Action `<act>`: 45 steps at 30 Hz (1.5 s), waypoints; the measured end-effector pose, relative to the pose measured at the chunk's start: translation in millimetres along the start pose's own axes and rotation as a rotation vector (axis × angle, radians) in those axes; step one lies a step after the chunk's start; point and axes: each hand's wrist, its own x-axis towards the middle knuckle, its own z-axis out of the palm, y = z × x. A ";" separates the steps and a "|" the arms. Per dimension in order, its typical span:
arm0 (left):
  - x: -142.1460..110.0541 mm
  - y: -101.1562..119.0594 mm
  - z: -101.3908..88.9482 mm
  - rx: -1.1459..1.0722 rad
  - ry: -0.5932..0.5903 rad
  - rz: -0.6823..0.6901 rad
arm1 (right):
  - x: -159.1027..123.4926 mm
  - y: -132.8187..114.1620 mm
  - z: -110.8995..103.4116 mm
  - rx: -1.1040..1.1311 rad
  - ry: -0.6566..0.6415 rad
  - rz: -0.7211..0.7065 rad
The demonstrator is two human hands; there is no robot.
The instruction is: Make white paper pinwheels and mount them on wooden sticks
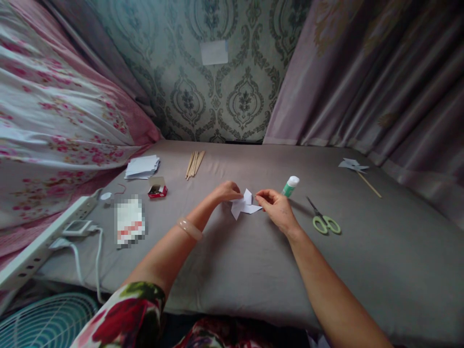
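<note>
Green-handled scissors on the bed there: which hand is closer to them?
The right hand. It is just left of the scissors, by the folded white paper. The left hand is farther away, at the paper's other side.

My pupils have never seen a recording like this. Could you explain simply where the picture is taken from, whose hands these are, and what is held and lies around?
There is no machine here: one person works with bare hands. The single picture comes from a camera worn on that person's head, looking forward and down.

The left hand touches the left side of a folded white paper. The right hand is at its right side, fingers pinched; whether it grips the paper is unclear.

On the grey cloth, left of the hands, are wooden sticks, stacked paper, an open red box and a blurred-out item. To the right are a glue stick, green-handled scissors and a paper pinwheel on a stick.
</note>
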 end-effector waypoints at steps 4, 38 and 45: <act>6.2 4.6 -2.2 0.008 -0.070 -0.033 | 0.2 -0.3 -0.4 -0.018 -0.007 -0.019; -77.7 24.9 19.3 -1.047 0.246 -0.244 | -19.6 -27.2 10.9 -0.140 0.053 -0.230; -90.3 30.0 25.0 -1.125 0.259 -0.208 | -26.1 -26.0 17.0 -0.394 0.135 -0.439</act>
